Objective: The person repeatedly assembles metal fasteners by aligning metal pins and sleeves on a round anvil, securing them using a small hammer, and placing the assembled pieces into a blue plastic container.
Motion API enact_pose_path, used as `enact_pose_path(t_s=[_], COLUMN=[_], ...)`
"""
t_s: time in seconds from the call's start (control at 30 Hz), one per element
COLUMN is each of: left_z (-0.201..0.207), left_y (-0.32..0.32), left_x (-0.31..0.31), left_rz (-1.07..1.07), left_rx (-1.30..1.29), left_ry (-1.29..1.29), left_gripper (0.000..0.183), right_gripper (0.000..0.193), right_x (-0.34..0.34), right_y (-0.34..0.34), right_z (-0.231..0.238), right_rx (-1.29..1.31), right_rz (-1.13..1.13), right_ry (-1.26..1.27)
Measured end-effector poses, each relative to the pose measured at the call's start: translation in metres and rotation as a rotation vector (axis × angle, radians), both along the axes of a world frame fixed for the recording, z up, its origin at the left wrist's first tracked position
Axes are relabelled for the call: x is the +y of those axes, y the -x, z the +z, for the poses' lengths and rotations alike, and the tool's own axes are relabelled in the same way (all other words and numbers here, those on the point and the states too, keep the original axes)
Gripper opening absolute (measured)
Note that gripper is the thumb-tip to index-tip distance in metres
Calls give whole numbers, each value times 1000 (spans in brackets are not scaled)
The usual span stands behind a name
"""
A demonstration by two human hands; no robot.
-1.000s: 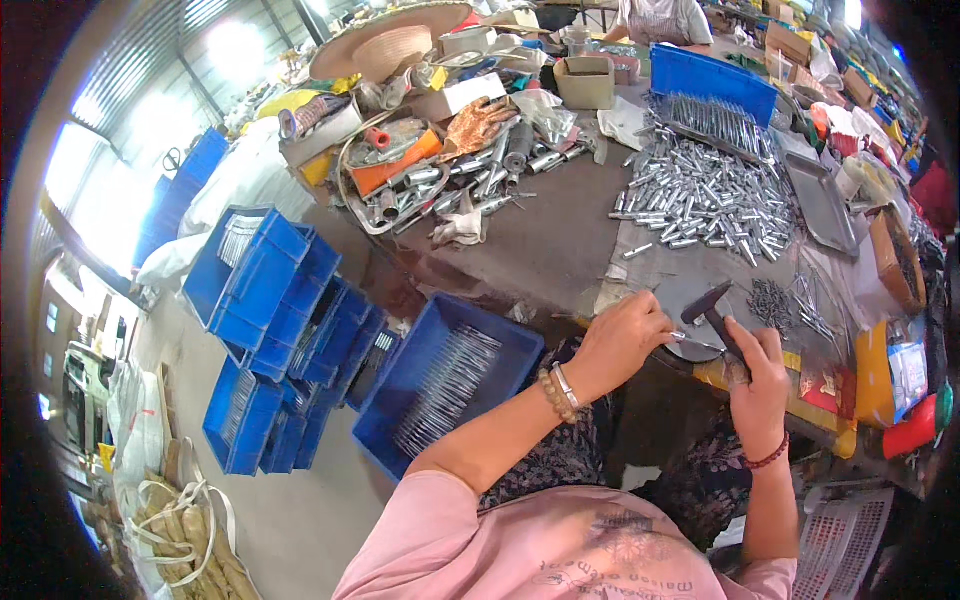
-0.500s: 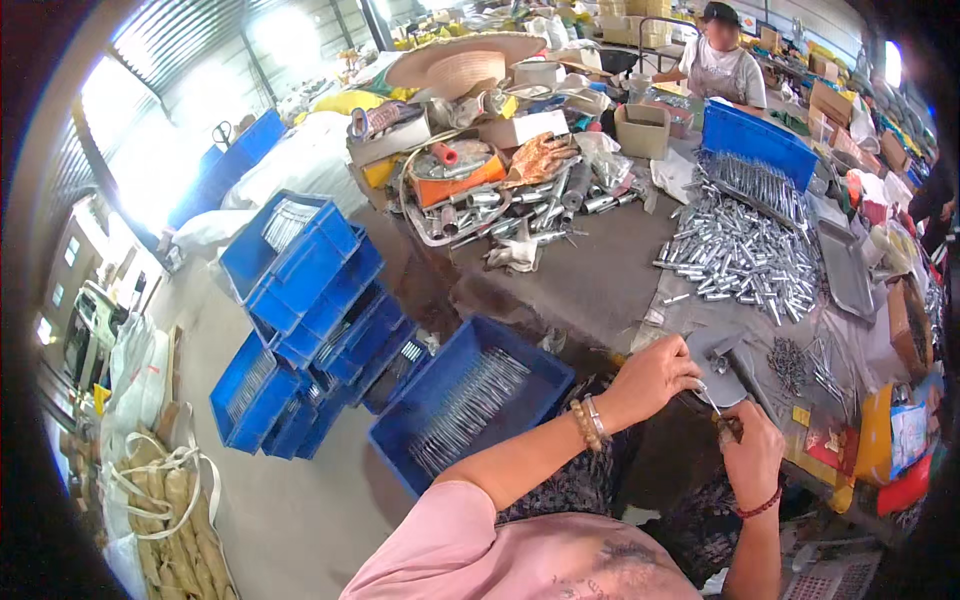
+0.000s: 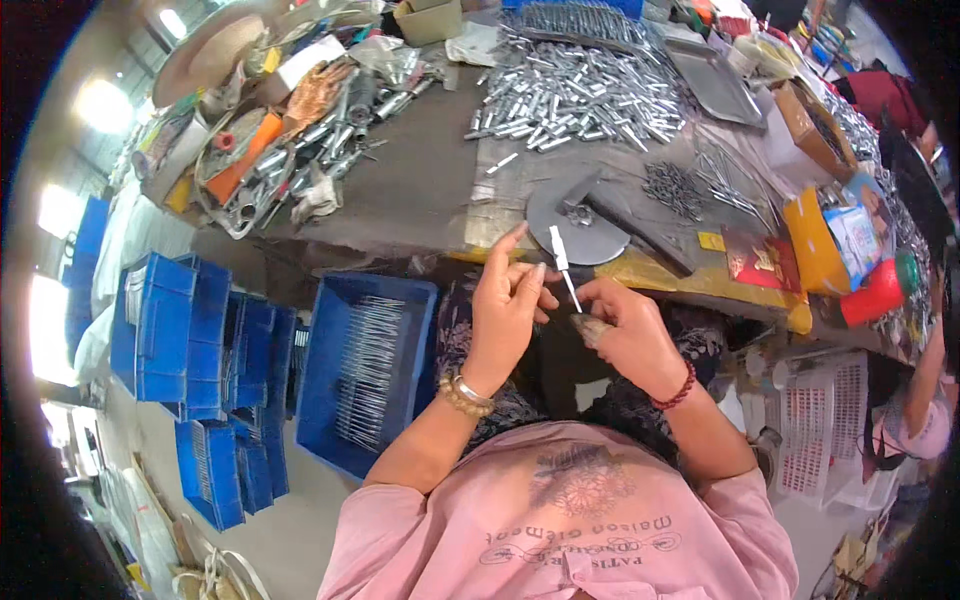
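Observation:
My right hand (image 3: 637,338) grips a thin metal rod (image 3: 571,288) by its lower end, the rod slanting upward. A thicker bright sleeve (image 3: 558,245) sits at the rod's upper end. Something grey-brown (image 3: 592,328) shows at the right fingertips; I cannot tell what it is. Beside the rod, my left hand (image 3: 508,305) is open with its index finger stretched out and fingers apart. Just beyond both hands, a hammer (image 3: 640,228) lies across a round grey metal plate (image 3: 560,215) at the table edge.
A heap of shiny metal sleeves (image 3: 585,90) covers the far table. Small dark parts (image 3: 672,190) and thin rods (image 3: 730,180) lie right of the hammer. A blue bin (image 3: 425,340) with rows of rods stands at left, near stacked blue bins (image 3: 165,330). A red bottle (image 3: 878,288) stands at right.
My view has swung down and to the right. My left hand, earlier at the rod's upper end, is now apart from it with fingers spread. My right hand still holds the rod.

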State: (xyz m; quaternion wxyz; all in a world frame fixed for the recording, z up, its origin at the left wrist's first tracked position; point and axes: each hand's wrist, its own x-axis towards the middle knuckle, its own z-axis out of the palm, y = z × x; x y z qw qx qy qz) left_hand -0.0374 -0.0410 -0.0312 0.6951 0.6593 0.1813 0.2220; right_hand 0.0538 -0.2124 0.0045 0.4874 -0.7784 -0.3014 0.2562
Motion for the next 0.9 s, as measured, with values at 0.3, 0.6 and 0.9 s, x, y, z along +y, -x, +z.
enact_pose_path(t_s=[0.3,0.6,0.9], left_z=[2,-40,-257], left_y=[15,98,300], left_x=[-5,56,138], left_rz=[1,328,918], left_rx=[-6,49,583], left_ry=[254,125,184], left_gripper=[62,59,57], right_gripper=[34,51,56], right_x=[3,6,35], right_y=[28,-13,-42], right_z=[-3,-6,-38], right_rx=[-38,-836,-1223], right_rz=[22,-172,-232], right_ry=[-6,-152,-232])
